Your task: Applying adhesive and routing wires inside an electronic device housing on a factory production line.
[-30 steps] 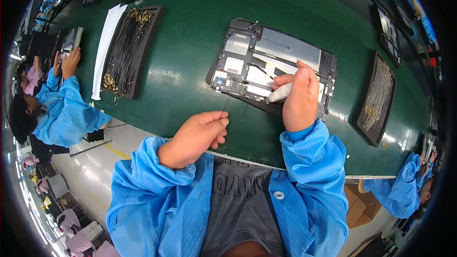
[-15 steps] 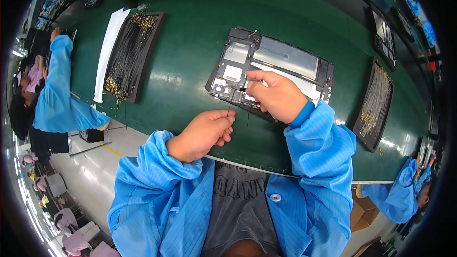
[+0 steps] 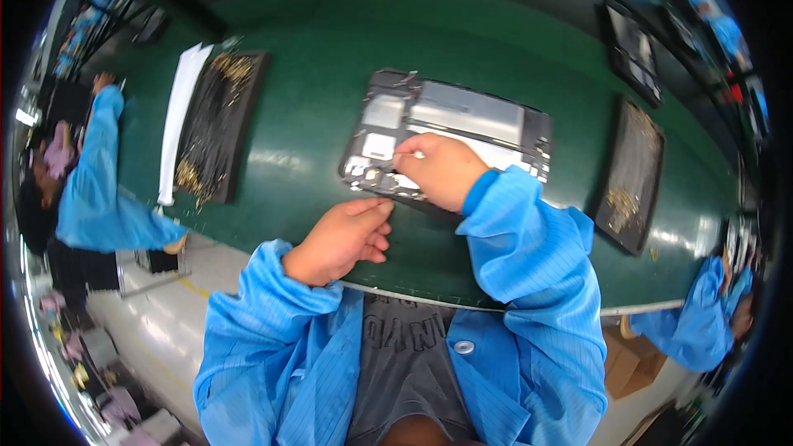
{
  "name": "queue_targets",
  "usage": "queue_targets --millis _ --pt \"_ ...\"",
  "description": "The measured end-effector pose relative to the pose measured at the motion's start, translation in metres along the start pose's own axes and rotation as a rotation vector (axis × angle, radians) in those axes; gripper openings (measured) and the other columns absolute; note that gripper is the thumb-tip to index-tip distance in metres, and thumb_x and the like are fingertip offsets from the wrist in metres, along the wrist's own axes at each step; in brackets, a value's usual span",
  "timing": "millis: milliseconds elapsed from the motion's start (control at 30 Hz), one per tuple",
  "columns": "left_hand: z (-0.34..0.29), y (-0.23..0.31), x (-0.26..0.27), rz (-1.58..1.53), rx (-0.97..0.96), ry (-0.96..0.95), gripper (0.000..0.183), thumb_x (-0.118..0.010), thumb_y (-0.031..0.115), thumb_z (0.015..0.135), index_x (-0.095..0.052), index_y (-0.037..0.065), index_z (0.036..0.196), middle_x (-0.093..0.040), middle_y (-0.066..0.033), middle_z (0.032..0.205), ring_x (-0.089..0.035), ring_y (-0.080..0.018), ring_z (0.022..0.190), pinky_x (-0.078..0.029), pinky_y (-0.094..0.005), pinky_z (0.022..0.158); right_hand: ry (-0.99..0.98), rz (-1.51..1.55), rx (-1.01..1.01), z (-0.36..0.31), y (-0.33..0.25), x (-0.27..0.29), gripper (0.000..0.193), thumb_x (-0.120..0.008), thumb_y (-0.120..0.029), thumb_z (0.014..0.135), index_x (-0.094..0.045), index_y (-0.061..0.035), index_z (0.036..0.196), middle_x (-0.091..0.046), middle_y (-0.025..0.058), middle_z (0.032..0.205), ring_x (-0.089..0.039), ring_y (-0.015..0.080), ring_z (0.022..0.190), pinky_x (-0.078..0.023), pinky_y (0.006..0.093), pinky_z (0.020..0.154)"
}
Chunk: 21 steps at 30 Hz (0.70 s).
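Note:
In front of me on the green table lies an opened tablet (image 3: 469,109), its silver battery, white panels and small boards exposed. My right hand (image 3: 446,172) reaches over its near left part, thumb and fingers pinched together just above the components. What sits between those fingertips is blurred and mostly hidden. Close to the tablet's near edge is my left hand (image 3: 340,238), closed with thumb and index finger pressed together. A thin black cable runs from that pinch toward the tablet, though only a faint bit shows through the blur.
To the left, a black tray (image 3: 216,128) holds many thin black cables with gold ends, beside a white strip (image 3: 179,124). Another cable tray (image 3: 629,177) stands right. Beyond it rests another opened device (image 3: 632,49). Blue-sleeved people (image 3: 107,173) sit at both sides.
The whole view has shifted, so the tablet appears further left and lower. My left fingertips are closer to the tablet's near edge; my right fingertips have moved slightly farther in over the tablet.

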State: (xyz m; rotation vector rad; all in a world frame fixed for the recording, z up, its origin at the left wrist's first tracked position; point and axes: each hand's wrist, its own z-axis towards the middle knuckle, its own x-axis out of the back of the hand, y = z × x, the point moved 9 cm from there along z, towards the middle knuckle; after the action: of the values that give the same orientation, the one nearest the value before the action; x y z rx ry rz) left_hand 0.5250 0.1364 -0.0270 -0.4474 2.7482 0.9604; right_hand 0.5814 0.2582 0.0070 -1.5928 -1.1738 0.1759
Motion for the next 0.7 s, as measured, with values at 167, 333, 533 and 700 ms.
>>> queue_targets --millis 167,333,533,700 --pt "-0.007 -0.003 0.024 -0.147 -0.129 0.028 0.035 -0.044 0.030 0.083 -0.043 0.002 0.104 -0.054 -0.0068 0.078 -0.055 -0.0163 0.064 -0.048 -0.0283 0.054 0.425 0.130 0.012 -0.028 0.024 0.068 0.027 -0.049 -0.030 0.076 -0.057 -0.0074 0.087 -0.057 0.0145 0.082 -0.055 0.0245 0.079 -0.042 0.0310 0.071" --pt "0.001 0.002 0.019 -0.244 -0.127 -0.142 0.031 -0.037 0.026 0.086 -0.042 0.002 0.105 -0.055 -0.0106 0.083 -0.056 -0.0220 0.069 -0.049 -0.0341 0.058 1.187 -0.119 -0.376 -0.161 0.134 0.185 0.037 -0.047 -0.032 0.076 -0.054 -0.0018 0.097 -0.056 0.0174 0.092 -0.053 0.0288 0.088 -0.040 0.0323 0.078" --pt "0.005 -0.001 0.020 -0.249 -0.093 -0.190 0.031 -0.033 0.026 0.087 -0.043 0.003 0.105 -0.055 -0.0123 0.085 -0.057 -0.0245 0.073 -0.050 -0.0367 0.061 1.013 -0.457 -0.566 -0.205 0.174 0.179 0.039 -0.052 -0.032 0.073 -0.053 -0.0026 0.100 -0.054 0.0180 0.095 -0.051 0.0324 0.087 -0.040 0.0357 0.078" --pt "0.005 -0.003 0.022 -0.266 -0.095 -0.189 0.032 -0.031 0.027 0.088 -0.043 0.003 0.106 -0.055 -0.0130 0.087 -0.057 -0.0258 0.074 -0.050 -0.0382 0.062 0.999 -0.553 -0.611 -0.183 0.157 0.181 0.034 -0.050 -0.031 0.075 -0.055 -0.0053 0.096 -0.054 0.0171 0.095 -0.051 0.0330 0.086 -0.041 0.0374 0.076"
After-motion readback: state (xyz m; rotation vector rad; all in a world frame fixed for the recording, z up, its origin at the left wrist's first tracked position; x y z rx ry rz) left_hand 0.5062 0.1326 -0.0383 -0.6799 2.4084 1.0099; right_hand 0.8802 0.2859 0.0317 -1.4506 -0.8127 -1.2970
